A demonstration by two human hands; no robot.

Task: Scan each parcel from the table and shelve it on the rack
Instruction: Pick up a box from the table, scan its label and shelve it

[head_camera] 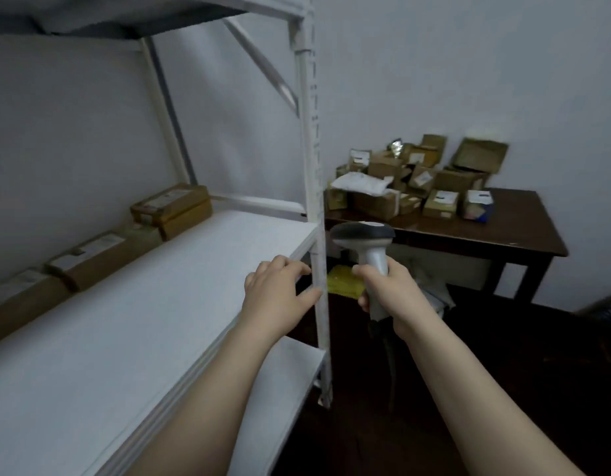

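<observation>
A small parcel storeroom is shown. A white metal rack (310, 166) is set against a plain wall (74, 115), with labelled cardboard boxes (171, 209) lined along the back of its shelf. A dark wooden table (503, 235) in the corner is heaped with more labelled parcels (417, 182). A scanner (364, 235) is held in the right hand (389, 290).

**Fig. 1.** One wide-angle view, worn on the head. We look forward and down, from above shelf height, toward the far end of the white rack (312, 166). Its middle shelf (125, 321) runs close under us and fills the left half; the dark surface (523, 231) bearing parcels (376, 201) lies farther off, right of centre. Left grip (280, 293) and right grip (393, 297), the latter round a scanner (364, 233), sit near, mid-frame. Straight edges bow outward.
</observation>
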